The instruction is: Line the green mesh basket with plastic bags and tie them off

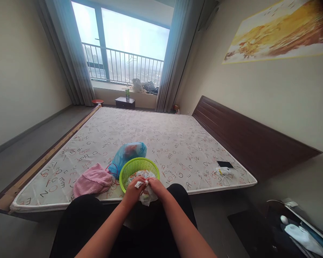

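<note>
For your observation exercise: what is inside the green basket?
The basket holds crumpled white cloth. Both hands cover its near part and grip one piece; the bottom is hidden.

At the mattress's (150, 132) near edge, the basket (139, 169) sits centrally, a bag (127, 153) touching it behind-left, a towel (93, 180) left of both. Near the right corner lies what seems a phone (225, 164).

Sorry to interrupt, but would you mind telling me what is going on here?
A person sits at the edge of a mattress. The left hand and right hand together grip a small white patterned cloth just in front of a green basket holding more cloth. A pink towel and a blue plastic bag lie beside the basket.
</note>
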The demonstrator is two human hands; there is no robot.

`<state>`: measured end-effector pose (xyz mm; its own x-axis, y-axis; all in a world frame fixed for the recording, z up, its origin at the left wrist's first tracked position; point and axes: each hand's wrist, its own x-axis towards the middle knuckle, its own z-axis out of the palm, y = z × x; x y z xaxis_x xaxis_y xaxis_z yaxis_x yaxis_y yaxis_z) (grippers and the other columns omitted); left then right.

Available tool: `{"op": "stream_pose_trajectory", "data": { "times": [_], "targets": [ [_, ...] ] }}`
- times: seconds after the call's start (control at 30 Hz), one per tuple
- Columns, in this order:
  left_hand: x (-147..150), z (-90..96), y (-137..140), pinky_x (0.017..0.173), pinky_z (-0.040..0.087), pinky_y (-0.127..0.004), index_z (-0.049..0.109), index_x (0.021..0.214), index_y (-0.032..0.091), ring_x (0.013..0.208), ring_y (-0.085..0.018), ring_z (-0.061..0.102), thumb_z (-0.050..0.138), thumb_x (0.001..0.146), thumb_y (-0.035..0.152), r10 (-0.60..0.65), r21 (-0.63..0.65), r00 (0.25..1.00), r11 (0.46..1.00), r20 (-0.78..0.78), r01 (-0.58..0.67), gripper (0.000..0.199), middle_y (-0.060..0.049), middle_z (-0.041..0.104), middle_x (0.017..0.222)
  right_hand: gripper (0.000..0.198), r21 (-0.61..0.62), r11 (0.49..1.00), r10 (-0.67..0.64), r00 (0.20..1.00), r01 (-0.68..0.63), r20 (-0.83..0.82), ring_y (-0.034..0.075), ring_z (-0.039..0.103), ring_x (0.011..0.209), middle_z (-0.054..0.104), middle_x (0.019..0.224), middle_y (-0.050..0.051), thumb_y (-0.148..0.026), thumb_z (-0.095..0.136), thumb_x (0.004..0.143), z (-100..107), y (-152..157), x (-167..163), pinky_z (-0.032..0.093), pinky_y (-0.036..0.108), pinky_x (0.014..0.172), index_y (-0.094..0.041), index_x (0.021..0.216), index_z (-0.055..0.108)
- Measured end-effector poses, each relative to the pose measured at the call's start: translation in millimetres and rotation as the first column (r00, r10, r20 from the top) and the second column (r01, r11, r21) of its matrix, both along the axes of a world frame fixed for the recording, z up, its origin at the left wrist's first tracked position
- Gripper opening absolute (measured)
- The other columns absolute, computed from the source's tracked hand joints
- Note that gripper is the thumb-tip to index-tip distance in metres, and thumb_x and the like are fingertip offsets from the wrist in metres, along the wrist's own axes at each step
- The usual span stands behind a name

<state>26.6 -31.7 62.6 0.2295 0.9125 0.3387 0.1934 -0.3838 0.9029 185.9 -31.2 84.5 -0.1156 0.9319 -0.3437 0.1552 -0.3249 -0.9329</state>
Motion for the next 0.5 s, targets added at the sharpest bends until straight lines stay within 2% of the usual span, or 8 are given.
{"op": "stream_pose_trajectory", "data": {
  "times": [0.1,0.2,0.37,0.5],
  "targets": [
    [1,0.1,-2,0.094,0.052,-0.039,0.070,0.083,0.022,0.099,-0.023,0.067,0.067,0.089,0.034,-0.020,-0.003,1.000,1.000,0.004,0.020,0.014,-0.007,0.074,0.101,0.021,-0.008,1.000,0.003,0.993,-0.004,-0.118,0.016,0.060,0.068,0.065,0.074,0.000,-0.038,0.060,0.085,-1,-3,2,0.048,0.028,0.067,-0.019,0.078,0.064],
    [1,-1.8,-4,0.097,0.051,-0.041,0.070,0.086,0.021,0.104,-0.024,0.067,0.067,0.088,0.031,-0.042,0.003,0.999,0.999,-0.005,0.042,0.011,-0.008,0.073,0.107,0.029,-0.063,0.998,-0.009,0.978,-0.004,-0.207,0.016,0.062,0.071,0.065,0.076,0.000,-0.046,0.068,0.080,2,-7,3,0.048,0.029,0.071,-0.018,0.085,0.064],
    [3,-1.7,-6,0.101,0.051,-0.043,0.070,0.085,0.021,0.108,-0.024,0.067,0.067,0.087,0.029,-0.049,0.021,0.999,0.999,-0.017,0.049,0.008,-0.009,0.073,0.112,0.044,-0.148,0.989,-0.032,0.929,-0.024,-0.369,0.017,0.065,0.073,0.069,0.082,0.001,-0.046,0.083,0.065,3,-11,8,0.050,0.031,0.073,-0.018,0.091,0.061],
    [6,-0.8,-7,0.101,0.051,-0.043,0.069,0.083,0.022,0.109,-0.024,0.067,0.068,0.087,0.028,-0.052,0.018,0.998,0.998,-0.029,0.053,0.008,-0.008,0.073,0.110,0.046,-0.173,0.985,-0.053,0.919,-0.016,-0.390,0.016,0.063,0.068,0.065,0.076,-0.002,-0.047,0.084,0.063,-5,-10,10,0.049,0.030,0.068,-0.019,0.088,0.057]
  ]
}}
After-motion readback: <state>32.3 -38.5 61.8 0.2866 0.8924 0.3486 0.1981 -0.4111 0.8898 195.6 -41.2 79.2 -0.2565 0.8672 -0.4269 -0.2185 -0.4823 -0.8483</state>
